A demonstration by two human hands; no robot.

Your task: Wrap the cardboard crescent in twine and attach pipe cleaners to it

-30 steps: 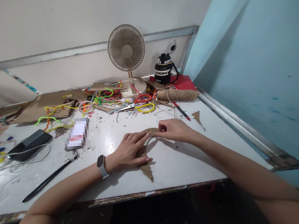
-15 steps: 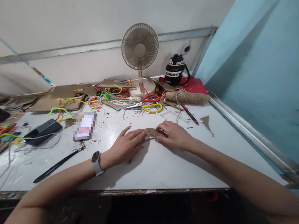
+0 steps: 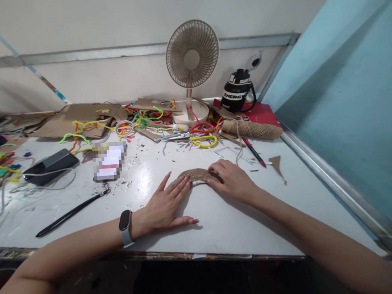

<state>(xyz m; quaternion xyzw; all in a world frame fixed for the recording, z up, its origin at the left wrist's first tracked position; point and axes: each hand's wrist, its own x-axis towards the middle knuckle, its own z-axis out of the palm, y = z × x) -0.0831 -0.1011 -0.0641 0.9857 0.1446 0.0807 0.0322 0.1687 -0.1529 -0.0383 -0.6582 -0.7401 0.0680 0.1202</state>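
Observation:
A curved, arch-shaped piece wrapped in brown jute twine (image 3: 198, 174) lies on the white table between my hands. My left hand (image 3: 166, 202) rests flat with fingers spread, its fingertips on the piece's left end and the thumb stretched over the table. At the other end, my right hand (image 3: 232, 179) pinches the piece between thumb and fingers, hiding that end. Beyond my right hand lie a roll of jute twine (image 3: 253, 128), a red and black marker (image 3: 254, 152) and a scrap of cardboard (image 3: 277, 168).
At the back stands a fan (image 3: 192, 57), with scissors (image 3: 204, 141) and tangled pipe cleaners in front. A black jug (image 3: 236, 92) stands right of it. Further left are a phone (image 3: 110, 162), a black strap (image 3: 68, 215), a dark device (image 3: 51, 167) and cardboard (image 3: 68, 120).
My left hand has flattened and spread, its thumb moving away from the twine-wrapped piece toward me. My right hand keeps its pinch. The camera view has shifted slightly.

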